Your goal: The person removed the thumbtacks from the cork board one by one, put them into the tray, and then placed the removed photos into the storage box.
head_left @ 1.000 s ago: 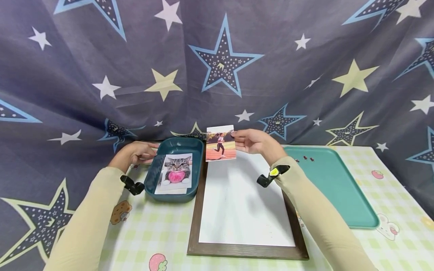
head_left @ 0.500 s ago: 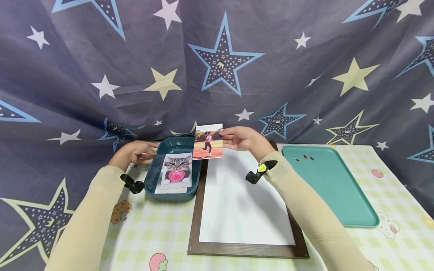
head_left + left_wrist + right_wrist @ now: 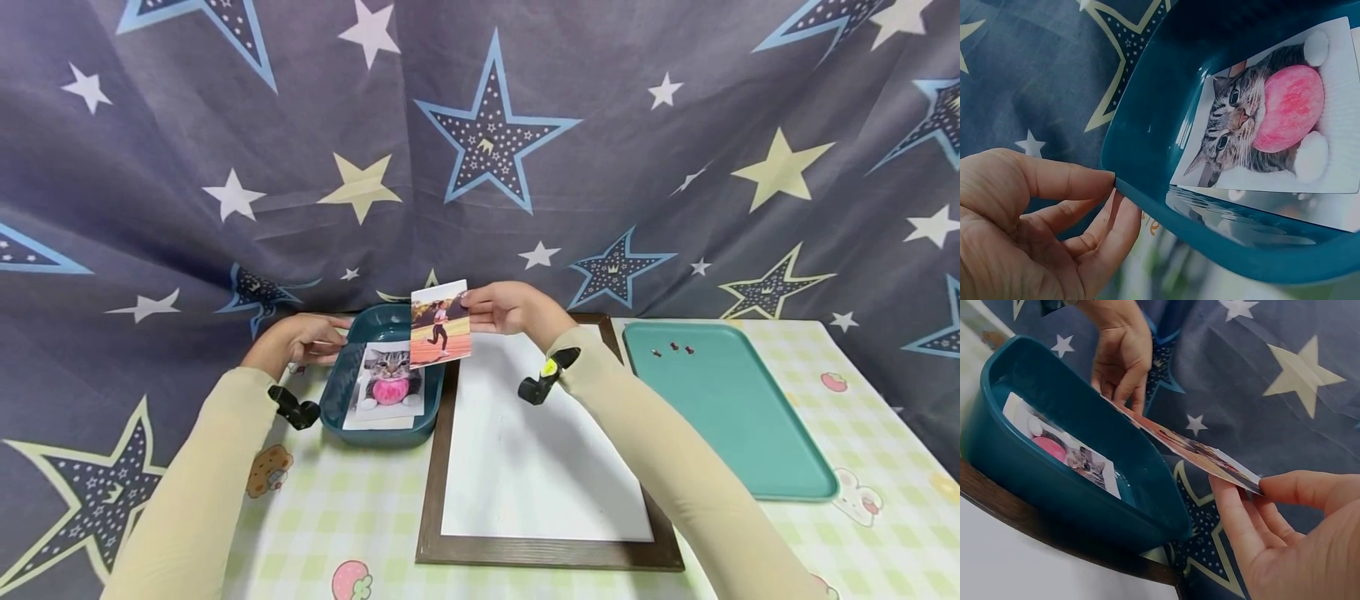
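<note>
Above the dark teal bin [image 3: 352, 400], right hand [image 3: 504, 308] pinches the runner photo [image 3: 440, 323] by its 3 o'clock edge. Left hand [image 3: 296, 340], fingers relaxed and slightly spread, touches the bin's 9 o'clock rim. Cat photo [image 3: 388, 383] lies inside.

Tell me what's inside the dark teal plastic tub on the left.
The dark teal plastic tub holds a photo of a tabby cat with a pink ball, leaning against its wall. A second print's edge shows beneath; its image is covered. The runner photo hides the tub's far corner.
</note>
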Available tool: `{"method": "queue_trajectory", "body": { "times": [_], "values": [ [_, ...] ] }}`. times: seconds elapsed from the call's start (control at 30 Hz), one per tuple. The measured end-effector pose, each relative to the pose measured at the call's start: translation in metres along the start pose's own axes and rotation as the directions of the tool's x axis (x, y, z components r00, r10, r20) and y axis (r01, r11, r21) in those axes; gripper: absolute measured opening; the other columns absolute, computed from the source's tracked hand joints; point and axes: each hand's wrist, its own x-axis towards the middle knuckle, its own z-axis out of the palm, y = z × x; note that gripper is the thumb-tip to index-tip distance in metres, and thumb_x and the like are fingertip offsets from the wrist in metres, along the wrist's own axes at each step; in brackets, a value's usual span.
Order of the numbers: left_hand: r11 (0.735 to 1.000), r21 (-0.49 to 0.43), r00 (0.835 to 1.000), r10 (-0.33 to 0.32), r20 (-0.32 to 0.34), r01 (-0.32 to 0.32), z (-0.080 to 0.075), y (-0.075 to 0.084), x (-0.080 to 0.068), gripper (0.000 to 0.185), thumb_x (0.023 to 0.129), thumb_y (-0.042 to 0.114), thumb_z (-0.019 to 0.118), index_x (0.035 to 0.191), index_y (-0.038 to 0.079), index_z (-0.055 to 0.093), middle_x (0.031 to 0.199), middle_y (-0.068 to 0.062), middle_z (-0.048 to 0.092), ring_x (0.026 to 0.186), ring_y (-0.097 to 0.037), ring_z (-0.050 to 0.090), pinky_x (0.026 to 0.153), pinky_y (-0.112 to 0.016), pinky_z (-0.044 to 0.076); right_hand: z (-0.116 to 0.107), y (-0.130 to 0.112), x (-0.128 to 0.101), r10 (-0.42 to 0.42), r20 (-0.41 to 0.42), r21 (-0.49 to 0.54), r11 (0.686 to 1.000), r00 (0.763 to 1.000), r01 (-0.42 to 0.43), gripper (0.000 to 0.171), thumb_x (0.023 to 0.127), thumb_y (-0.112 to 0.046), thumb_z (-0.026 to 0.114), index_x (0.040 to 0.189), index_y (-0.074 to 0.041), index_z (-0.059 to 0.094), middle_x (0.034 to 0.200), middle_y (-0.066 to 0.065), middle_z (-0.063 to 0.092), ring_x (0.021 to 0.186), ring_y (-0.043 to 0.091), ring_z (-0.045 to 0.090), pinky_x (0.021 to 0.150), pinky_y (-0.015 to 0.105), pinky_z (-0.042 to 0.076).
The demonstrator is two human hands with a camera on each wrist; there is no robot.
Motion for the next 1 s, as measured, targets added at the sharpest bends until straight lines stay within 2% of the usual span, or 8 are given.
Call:
{"method": "queue_trajectory", "body": {
  "times": [0.13,0.23,0.33,0.43,0.53,0.73,0.93,1.0],
  "values": [
    [1.0,0.017,1.0,0.002,0.0,-0.002,-0.002,0.0,-0.001,0.071,0.099,-0.002,0.053,0.161,0.0,0.018,0.084,0.011,0.067,0.08,-0.002,0.067,0.082,-0.022,0.06,0.012,0.002,0.003,0.011,0.002,-0.028,1.0,1.0,-0.011,0.042,0.103,-0.003,0.053,0.145,0.0,0.05,0.156,0.016,0.048,0.145,0.03,0.047,0.119,0.037,0.039],
    [0.999,0.032,1.0,0.002,0.002,-0.003,-0.003,0.0,-0.002,0.071,0.099,-0.001,0.053,0.161,0.0,0.019,0.085,0.011,0.067,0.08,-0.001,0.067,0.082,-0.022,0.06,0.02,0.003,0.007,0.017,-0.011,-0.038,0.999,1.0,-0.018,0.027,0.102,-0.002,0.054,0.129,-0.001,0.058,0.153,0.016,0.051,0.141,0.029,0.051,0.119,0.037,0.04],
    [0.999,0.044,1.0,0.0,0.004,0.0,-0.003,0.0,-0.003,0.071,0.099,-0.001,0.054,0.161,0.0,0.019,0.086,0.011,0.067,0.079,0.0,0.066,0.083,-0.022,0.06,0.026,0.006,0.01,0.023,-0.029,-0.058,0.998,0.999,-0.025,0.008,0.101,-0.002,0.055,0.107,-0.003,0.059,0.144,0.015,0.057,0.125,0.027,0.06,0.118,0.037,0.042],
    [0.999,0.051,1.0,0.0,-0.002,0.0,-0.003,0.0,-0.003,0.07,0.099,-0.001,0.054,0.161,0.0,0.02,0.088,0.011,0.067,0.079,0.0,0.066,0.084,-0.022,0.059,0.031,0.008,0.013,0.026,-0.052,-0.085,0.996,0.998,-0.03,0.006,0.1,-0.002,0.055,0.097,-0.004,0.059,0.132,0.014,0.061,0.109,0.024,0.061,0.116,0.037,0.043],
    [0.999,0.04,1.0,0.001,-0.009,0.0,-0.002,0.0,-0.003,0.07,0.098,-0.001,0.054,0.16,0.0,0.021,0.089,0.01,0.066,0.079,0.0,0.067,0.083,-0.023,0.06,0.034,0.011,0.016,0.028,-0.072,-0.086,0.996,0.997,-0.034,0.006,0.1,0.0,0.056,0.103,-0.002,0.06,0.134,0.015,0.061,0.111,0.026,0.061,0.116,0.037,0.044],
    [1.0,-0.001,1.0,-0.007,-0.024,0.007,0.0,-0.002,-0.004,0.07,0.099,-0.002,0.054,0.161,0.001,0.022,0.085,0.01,0.067,0.078,-0.001,0.068,0.082,-0.024,0.061,0.041,0.016,0.02,0.034,-0.097,-0.109,0.993,0.995,-0.045,0.04,0.099,0.0,0.058,0.139,0.002,0.056,0.15,0.019,0.053,0.137,0.031,0.054,0.116,0.039,0.045],
    [1.0,-0.016,1.0,-0.006,-0.022,0.006,0.002,-0.001,-0.004,0.069,0.1,-0.002,0.052,0.161,0.0,0.021,0.079,0.01,0.067,0.074,-0.001,0.067,0.076,-0.021,0.061,0.046,0.019,0.026,0.04,-0.111,-0.145,0.988,0.993,-0.056,0.041,0.1,-0.001,0.057,0.141,0.002,0.054,0.149,0.019,0.053,0.138,0.031,0.053,0.114,0.038,0.046],
    [1.0,-0.014,1.0,-0.006,-0.019,0.006,0.002,0.0,-0.004,0.069,0.099,-0.002,0.052,0.161,0.0,0.02,0.079,0.01,0.067,0.073,-0.001,0.067,0.076,-0.021,0.061,0.047,0.021,0.035,0.037,-0.124,-0.156,0.986,0.992,-0.057,0.039,0.1,0.0,0.057,0.139,0.003,0.055,0.147,0.02,0.055,0.136,0.031,0.055,0.113,0.038,0.047]
  ]
}}
